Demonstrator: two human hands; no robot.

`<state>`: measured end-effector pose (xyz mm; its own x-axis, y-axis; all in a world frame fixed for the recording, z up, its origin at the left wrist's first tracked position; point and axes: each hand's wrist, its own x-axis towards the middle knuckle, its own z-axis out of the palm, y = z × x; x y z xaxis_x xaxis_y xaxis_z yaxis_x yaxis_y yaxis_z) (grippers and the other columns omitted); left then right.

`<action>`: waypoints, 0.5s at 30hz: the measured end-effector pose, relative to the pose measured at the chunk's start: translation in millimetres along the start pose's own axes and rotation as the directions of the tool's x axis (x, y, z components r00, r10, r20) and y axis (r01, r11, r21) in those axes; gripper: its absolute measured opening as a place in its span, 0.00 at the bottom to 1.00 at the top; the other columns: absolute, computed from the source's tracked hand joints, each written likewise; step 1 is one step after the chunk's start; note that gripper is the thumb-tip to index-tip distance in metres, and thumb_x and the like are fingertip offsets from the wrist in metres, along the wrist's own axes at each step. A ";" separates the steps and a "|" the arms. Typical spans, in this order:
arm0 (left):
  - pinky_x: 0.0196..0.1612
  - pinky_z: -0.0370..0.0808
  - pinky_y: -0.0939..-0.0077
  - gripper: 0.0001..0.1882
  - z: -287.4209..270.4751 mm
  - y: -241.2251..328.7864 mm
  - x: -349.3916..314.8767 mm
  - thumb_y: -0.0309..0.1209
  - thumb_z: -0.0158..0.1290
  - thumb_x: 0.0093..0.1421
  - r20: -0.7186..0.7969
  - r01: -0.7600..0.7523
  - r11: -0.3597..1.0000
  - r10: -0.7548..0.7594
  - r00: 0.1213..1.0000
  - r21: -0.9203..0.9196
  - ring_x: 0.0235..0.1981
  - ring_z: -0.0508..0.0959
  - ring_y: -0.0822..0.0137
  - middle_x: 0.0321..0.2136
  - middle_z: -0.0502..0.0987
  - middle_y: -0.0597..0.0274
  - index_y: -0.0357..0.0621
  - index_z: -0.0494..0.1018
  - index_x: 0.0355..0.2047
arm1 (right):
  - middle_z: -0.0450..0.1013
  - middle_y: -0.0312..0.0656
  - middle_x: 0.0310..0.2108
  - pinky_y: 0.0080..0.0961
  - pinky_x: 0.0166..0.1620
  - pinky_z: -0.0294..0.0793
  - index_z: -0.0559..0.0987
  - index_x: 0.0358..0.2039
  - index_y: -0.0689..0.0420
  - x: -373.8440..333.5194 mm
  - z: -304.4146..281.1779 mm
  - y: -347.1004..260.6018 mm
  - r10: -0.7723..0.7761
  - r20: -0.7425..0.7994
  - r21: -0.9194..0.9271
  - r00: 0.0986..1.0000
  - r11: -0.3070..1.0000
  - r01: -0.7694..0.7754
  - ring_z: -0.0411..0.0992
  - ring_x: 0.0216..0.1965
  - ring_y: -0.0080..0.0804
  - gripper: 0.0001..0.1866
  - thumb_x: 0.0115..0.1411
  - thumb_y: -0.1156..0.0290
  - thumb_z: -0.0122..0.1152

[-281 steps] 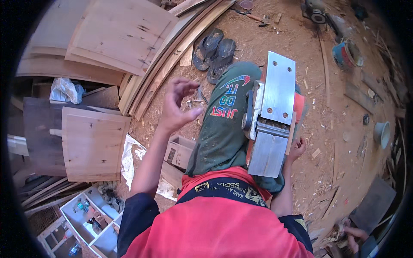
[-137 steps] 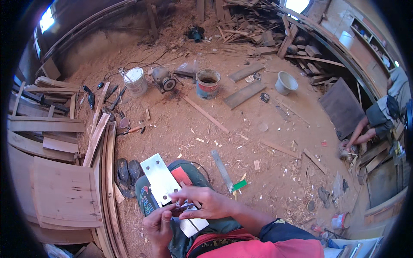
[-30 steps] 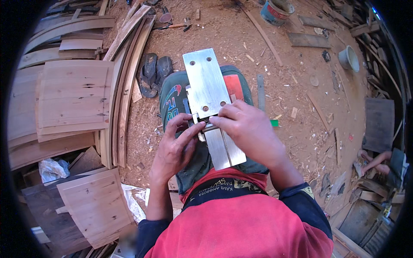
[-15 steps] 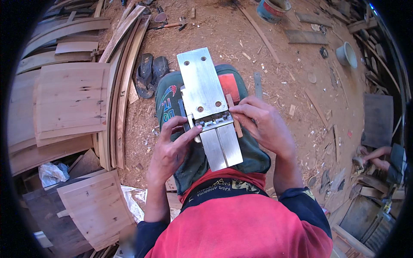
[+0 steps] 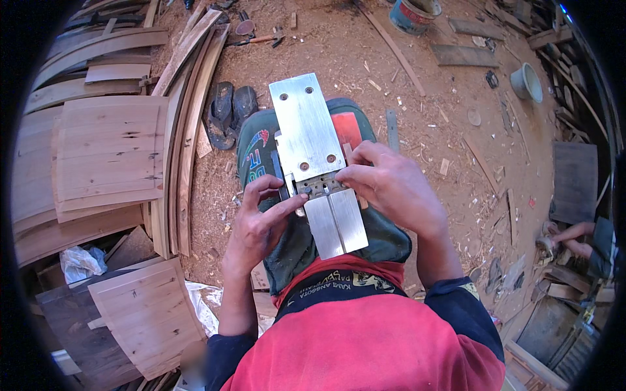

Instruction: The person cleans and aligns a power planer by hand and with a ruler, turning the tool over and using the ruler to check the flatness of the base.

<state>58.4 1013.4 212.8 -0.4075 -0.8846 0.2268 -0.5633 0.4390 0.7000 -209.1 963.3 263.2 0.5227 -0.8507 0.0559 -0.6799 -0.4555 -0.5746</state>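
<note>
Planer: upturned power planer (image 5: 304, 124) lying sole-up on the person's lap, long axis slightly slanted.
Long plate: bright brushed metal, flat, at the end away from the body; four dark screw heads near its corners.
Short plate: same silver finish, toward the waist; one dark groove runs lengthwise down it (image 5: 336, 225).
Cutter block: crosses the gap between plates (image 5: 321, 186); exposed, grey, small holes and slots in its face, dark bolt near its left end.
Housing: orange-red part (image 5: 347, 129) shows right of the long plate; dark and pale fittings along the left flank.
Left hand: at the planer's left flank (image 5: 254, 225), digits parted, one reaching to the block's left end beside the bolt. Can't tell if the others grip the casing.
Right hand: thumb and finger nearly together (image 5: 398, 186) at the block's right end. Can't tell if anything is pinched between them.
Lap: dark green trousers (image 5: 385, 244), red shirt behind (image 5: 365, 326).
Floor: shavings all over; dark sandals (image 5: 232, 111) ahead to the left, hammer (image 5: 261, 40) farther out, metal rule (image 5: 392, 130) right of the knees.
Left side: stacked pale wood panels (image 5: 111, 146).
Far right: another person's hand (image 5: 550, 236), low down.
</note>
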 end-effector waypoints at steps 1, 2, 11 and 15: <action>0.52 0.80 0.61 0.29 -0.1 0.1 -0.3 0.13 0.58 0.47 -0.003 0.003 1.000 -0.003 1.000 -0.002 0.50 0.75 0.53 0.50 0.66 0.52 0.55 0.80 0.49 | 0.72 0.39 0.34 0.34 0.40 0.75 0.82 0.36 0.54 0.8 -0.2 -1.0 -0.006 0.014 -0.028 1.000 1.000 0.006 0.75 0.39 0.38 0.07 0.55 0.70 0.66; 0.52 0.80 0.62 0.29 -0.2 0.4 -0.5 0.13 0.58 0.48 -0.007 0.006 1.000 -0.006 1.000 -0.004 0.50 0.75 0.53 0.50 0.66 0.52 0.55 0.80 0.49 | 0.72 0.39 0.34 0.34 0.40 0.75 0.82 0.36 0.54 2.1 -0.7 -2.3 -0.006 0.013 -0.028 1.000 1.000 0.006 0.75 0.39 0.38 0.07 0.55 0.70 0.66; 0.52 0.80 0.62 0.28 -1.7 2.4 1.3 0.14 0.58 0.48 -0.006 -0.001 1.000 0.001 1.000 0.005 0.50 0.75 0.54 0.50 0.66 0.52 0.54 0.80 0.49 | 0.72 0.39 0.35 0.35 0.41 0.74 0.82 0.35 0.56 6.4 -4.2 -4.2 0.027 0.064 -0.077 0.998 0.997 -0.022 0.75 0.40 0.38 0.08 0.55 0.67 0.67; 0.52 0.80 0.62 0.28 -2.2 1.8 1.3 0.14 0.59 0.48 -0.001 -0.001 1.000 0.001 1.000 0.010 0.50 0.76 0.54 0.50 0.67 0.52 0.54 0.80 0.48 | 0.72 0.39 0.35 0.35 0.42 0.74 0.82 0.35 0.56 5.6 -6.3 -4.7 0.008 0.057 -0.057 0.998 0.998 -0.005 0.75 0.40 0.38 0.08 0.56 0.68 0.66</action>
<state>58.4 1012.7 215.9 -0.4075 -0.8841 0.2286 -0.5698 0.4418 0.6930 -206.3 959.1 271.4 0.5459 -0.8378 0.0044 -0.7107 -0.4659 -0.5271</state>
